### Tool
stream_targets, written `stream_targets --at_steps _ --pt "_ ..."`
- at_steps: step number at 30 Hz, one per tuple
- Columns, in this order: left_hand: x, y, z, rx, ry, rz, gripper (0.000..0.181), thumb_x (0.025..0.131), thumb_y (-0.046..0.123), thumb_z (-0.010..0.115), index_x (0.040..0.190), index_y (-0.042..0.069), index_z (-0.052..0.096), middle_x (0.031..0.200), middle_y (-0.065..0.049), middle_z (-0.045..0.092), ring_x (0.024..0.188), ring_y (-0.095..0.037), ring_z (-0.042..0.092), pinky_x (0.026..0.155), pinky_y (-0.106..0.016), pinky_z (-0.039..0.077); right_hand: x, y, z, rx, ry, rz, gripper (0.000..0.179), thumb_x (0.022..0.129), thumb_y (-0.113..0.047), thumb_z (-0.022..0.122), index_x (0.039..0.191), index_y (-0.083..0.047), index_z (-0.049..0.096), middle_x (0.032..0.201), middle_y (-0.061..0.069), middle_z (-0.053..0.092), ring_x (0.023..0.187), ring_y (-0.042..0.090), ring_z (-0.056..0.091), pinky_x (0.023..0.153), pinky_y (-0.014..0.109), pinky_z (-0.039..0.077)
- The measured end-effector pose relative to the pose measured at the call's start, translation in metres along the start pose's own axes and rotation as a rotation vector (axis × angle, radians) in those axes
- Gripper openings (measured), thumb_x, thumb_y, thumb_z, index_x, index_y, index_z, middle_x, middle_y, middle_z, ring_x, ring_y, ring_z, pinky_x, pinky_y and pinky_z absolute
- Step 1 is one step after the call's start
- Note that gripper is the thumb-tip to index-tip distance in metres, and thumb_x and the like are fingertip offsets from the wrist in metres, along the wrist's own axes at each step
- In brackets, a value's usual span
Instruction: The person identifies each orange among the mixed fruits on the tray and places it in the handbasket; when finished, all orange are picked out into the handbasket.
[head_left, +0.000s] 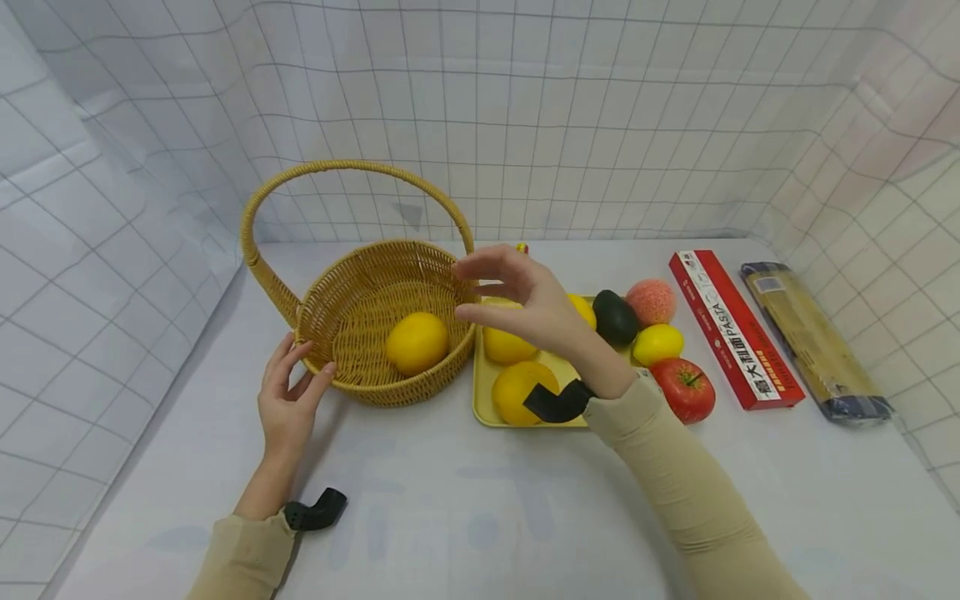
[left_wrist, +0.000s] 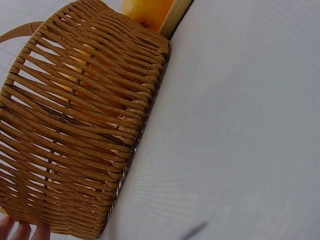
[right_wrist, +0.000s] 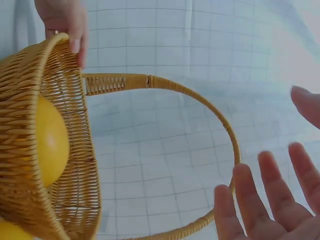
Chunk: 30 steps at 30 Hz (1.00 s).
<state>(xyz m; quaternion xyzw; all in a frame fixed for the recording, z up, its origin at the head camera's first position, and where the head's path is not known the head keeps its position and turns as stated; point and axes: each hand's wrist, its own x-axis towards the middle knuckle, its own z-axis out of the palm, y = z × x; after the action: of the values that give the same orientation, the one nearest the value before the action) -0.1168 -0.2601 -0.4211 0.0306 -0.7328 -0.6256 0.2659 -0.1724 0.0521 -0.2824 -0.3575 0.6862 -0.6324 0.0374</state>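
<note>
A wicker basket with a tall hoop handle stands on the table, and one yellow-orange round fruit lies inside. My left hand grips the basket's near-left rim, thumb and fingers on either side of it. In the right wrist view, fingers of that hand hook over the rim. My right hand is held above the tray beside the basket's right rim, fingers spread and holding nothing. Beneath it, the pale yellow tray bears several round fruits, including a yellow-orange one at the front left.
Right of these are a dark green avocado, a pink rough ball-like fruit, a lemon and a red fruit with a green stem. Farther right lie a red pasta box and a flat pack of noodles. Gridded white sheeting surrounds the table.
</note>
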Motion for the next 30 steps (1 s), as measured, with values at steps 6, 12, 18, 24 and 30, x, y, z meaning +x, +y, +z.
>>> stream_targets --at_steps 6,12,18,24,30 --pt "0.001 0.0 0.0 0.008 -0.003 0.003 0.042 0.082 -0.005 0.066 0.121 -0.012 0.054 0.145 -0.011 0.036 0.132 -0.023 0.036 0.09 -0.012 0.044 -0.028 0.013 -0.011 0.043 0.099 0.039 0.047 0.081 -0.004 0.072 0.123 -0.002 0.05 0.122 0.014 0.055 0.114 0.023 0.052 0.098 0.041 0.044" --pt "0.0 0.0 0.0 0.02 0.0 0.012 0.041 0.083 -0.003 0.066 0.121 -0.012 0.054 0.144 -0.008 0.038 0.131 -0.023 0.037 0.09 -0.012 0.044 -0.046 0.03 -0.019 0.009 0.124 0.131 0.048 0.082 -0.009 0.072 0.124 -0.005 0.049 0.123 0.01 0.055 0.116 0.026 0.05 0.1 0.041 0.043" --pt "0.001 -0.002 0.0 0.026 0.0 0.019 0.04 0.084 -0.003 0.065 0.121 -0.012 0.054 0.144 -0.006 0.039 0.131 -0.022 0.037 0.09 -0.012 0.044 -0.059 0.047 -0.021 0.02 0.14 0.155 0.045 0.081 -0.008 0.073 0.121 -0.004 0.051 0.121 0.013 0.056 0.116 0.037 0.048 0.099 0.043 0.043" --pt "0.0 -0.001 0.0 0.022 -0.001 0.021 0.04 0.083 -0.003 0.065 0.12 -0.013 0.054 0.144 -0.007 0.039 0.132 -0.023 0.036 0.09 -0.012 0.043 -0.068 0.063 -0.019 -0.02 0.13 0.18 0.044 0.08 -0.008 0.074 0.119 -0.004 0.053 0.122 0.017 0.055 0.115 0.033 0.05 0.099 0.045 0.043" --pt "0.001 -0.002 0.001 0.008 0.002 0.029 0.04 0.083 -0.004 0.065 0.12 -0.013 0.054 0.143 -0.008 0.039 0.131 -0.023 0.036 0.09 -0.012 0.043 -0.074 0.072 -0.014 -0.038 0.129 0.2 0.044 0.079 -0.006 0.074 0.118 -0.001 0.053 0.122 0.021 0.054 0.113 0.035 0.051 0.099 0.046 0.042"
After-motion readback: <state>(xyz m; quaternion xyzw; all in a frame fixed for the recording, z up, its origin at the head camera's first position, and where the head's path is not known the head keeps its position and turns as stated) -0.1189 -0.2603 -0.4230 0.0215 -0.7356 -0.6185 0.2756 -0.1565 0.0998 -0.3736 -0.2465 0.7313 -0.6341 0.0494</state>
